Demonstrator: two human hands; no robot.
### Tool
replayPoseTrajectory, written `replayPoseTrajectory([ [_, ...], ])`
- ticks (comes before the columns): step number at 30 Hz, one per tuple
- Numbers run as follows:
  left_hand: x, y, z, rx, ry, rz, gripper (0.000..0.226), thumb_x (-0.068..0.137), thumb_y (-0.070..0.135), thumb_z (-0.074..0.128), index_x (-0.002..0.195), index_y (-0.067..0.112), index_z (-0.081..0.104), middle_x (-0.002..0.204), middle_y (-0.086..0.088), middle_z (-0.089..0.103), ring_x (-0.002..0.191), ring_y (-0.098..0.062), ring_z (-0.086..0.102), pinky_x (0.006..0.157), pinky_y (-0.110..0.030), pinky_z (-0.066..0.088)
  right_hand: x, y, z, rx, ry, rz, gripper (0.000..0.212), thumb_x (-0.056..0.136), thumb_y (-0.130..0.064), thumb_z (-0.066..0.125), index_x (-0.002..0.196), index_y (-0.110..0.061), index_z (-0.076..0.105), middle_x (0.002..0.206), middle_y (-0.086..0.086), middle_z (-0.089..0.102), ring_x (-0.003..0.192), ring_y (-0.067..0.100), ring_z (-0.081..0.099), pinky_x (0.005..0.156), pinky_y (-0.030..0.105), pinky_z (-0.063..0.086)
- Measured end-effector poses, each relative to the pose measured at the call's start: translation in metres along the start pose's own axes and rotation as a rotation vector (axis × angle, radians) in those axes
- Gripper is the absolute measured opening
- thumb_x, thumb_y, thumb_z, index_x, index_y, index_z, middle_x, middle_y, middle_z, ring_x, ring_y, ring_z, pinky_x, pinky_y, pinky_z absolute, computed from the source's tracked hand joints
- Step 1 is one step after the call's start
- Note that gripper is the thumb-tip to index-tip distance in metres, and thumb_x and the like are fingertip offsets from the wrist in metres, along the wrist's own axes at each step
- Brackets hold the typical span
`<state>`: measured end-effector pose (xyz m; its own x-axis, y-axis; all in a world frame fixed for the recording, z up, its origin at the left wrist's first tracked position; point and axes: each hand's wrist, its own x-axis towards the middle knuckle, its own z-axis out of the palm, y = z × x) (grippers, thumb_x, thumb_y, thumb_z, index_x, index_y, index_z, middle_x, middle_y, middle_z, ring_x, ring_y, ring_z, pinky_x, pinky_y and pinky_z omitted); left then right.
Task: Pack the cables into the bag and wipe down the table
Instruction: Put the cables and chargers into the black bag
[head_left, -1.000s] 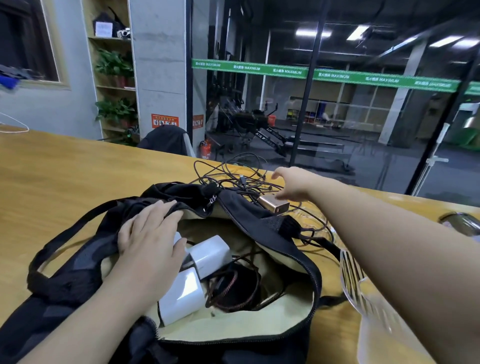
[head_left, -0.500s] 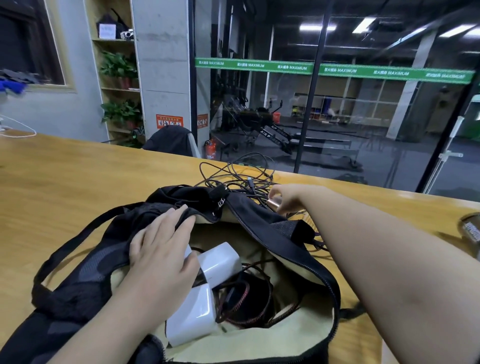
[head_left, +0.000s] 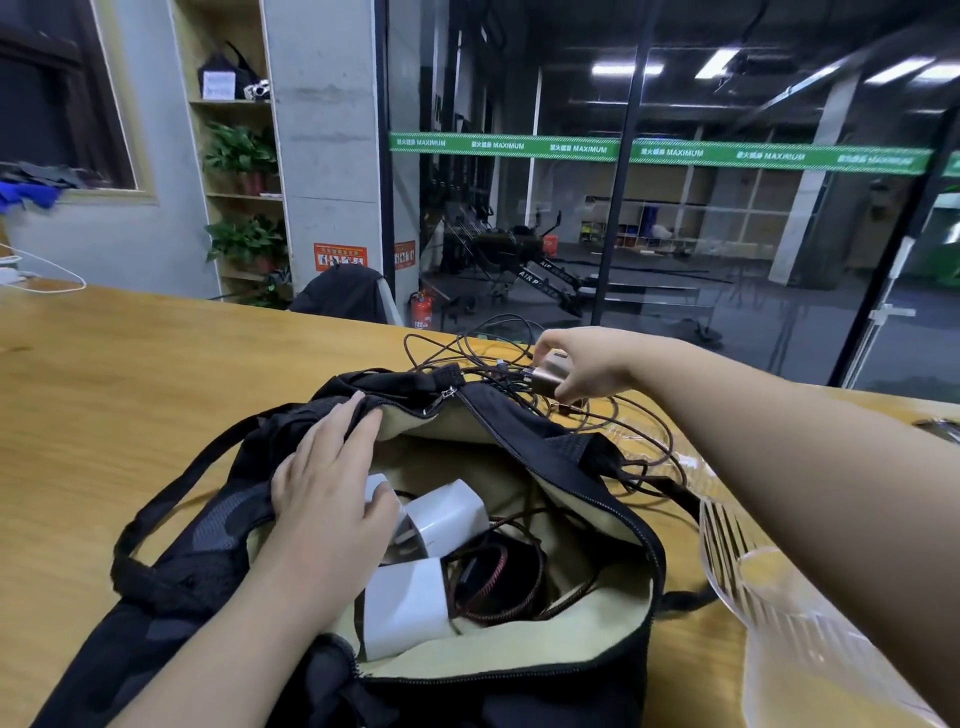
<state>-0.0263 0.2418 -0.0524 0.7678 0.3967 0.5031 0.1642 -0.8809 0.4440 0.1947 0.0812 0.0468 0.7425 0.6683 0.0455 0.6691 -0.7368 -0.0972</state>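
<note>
Right hand (head_left: 582, 366) pinches the metallic charger (head_left: 546, 378) beyond the black bag (head_left: 571, 467). Left hand (head_left: 324, 488) lies flat, fingers relaxed, on the bag's rim.

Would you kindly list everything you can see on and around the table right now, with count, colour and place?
Black fabric bag with cream lining: one, open, on the near part of the table.
White block chargers: at least two, inside the bag.
Dark braided cable coil: one, red-black, inside the bag beside the chargers.
Tangle of dark cables: one heap, on the table behind the bag.
Small metallic bronze adapter: one, held above the tangle.
Clear plastic basket: one, at the table's right edge.
Wooden table: one, yellow-brown.
Left hand: rests flat on the bag's left rim.
Right hand: grip pinches the adapter.
</note>
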Motion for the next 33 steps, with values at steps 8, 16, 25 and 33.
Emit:
replayPoseTrajectory([
  [8,-0.001,-0.001,0.001,-0.002,0.02,0.007,0.059,0.09,0.017,0.04,0.145,0.023,0.02,0.154,0.014,0.006,0.139,-0.002,-0.001,0.111,-0.033,0.002,-0.041,-0.011,-0.023,0.073,0.076,-0.077,0.047,0.076,-0.02,0.066,0.115,-0.036,0.047,0.098,-0.004,0.048,0.075,0.007,0.049,0.057,0.024,0.038],
  [16,0.0,-0.003,-0.001,-0.11,0.076,0.012,0.062,0.085,0.004,0.044,0.143,0.021,0.03,0.153,0.012,0.014,0.138,-0.002,0.004,0.11,-0.031,0.005,-0.081,-0.077,-0.031,0.371,0.03,-0.315,0.047,0.076,-0.029,0.066,0.114,-0.043,0.043,0.103,-0.013,0.057,0.086,0.006,0.06,0.069,0.022,0.048],
  [25,0.0,-0.005,-0.003,-0.29,0.178,-0.008,0.067,0.08,-0.006,0.043,0.142,0.017,0.035,0.151,0.008,0.023,0.139,-0.006,0.012,0.115,-0.039,0.011,-0.082,-0.1,0.022,0.013,-0.087,-0.365,0.061,0.074,-0.031,0.07,0.127,-0.023,0.04,0.097,-0.009,0.048,0.074,0.006,0.045,0.055,0.019,0.034],
  [33,-0.001,-0.002,-0.005,-0.348,0.183,-0.001,0.066,0.078,-0.002,0.045,0.141,0.019,0.036,0.138,0.026,0.02,0.13,0.01,0.01,0.113,-0.029,0.01,-0.072,-0.097,0.04,-0.025,0.01,-0.388,0.053,0.085,-0.038,0.06,0.129,-0.015,0.041,0.109,0.005,0.06,0.096,0.022,0.056,0.078,0.036,0.048],
])
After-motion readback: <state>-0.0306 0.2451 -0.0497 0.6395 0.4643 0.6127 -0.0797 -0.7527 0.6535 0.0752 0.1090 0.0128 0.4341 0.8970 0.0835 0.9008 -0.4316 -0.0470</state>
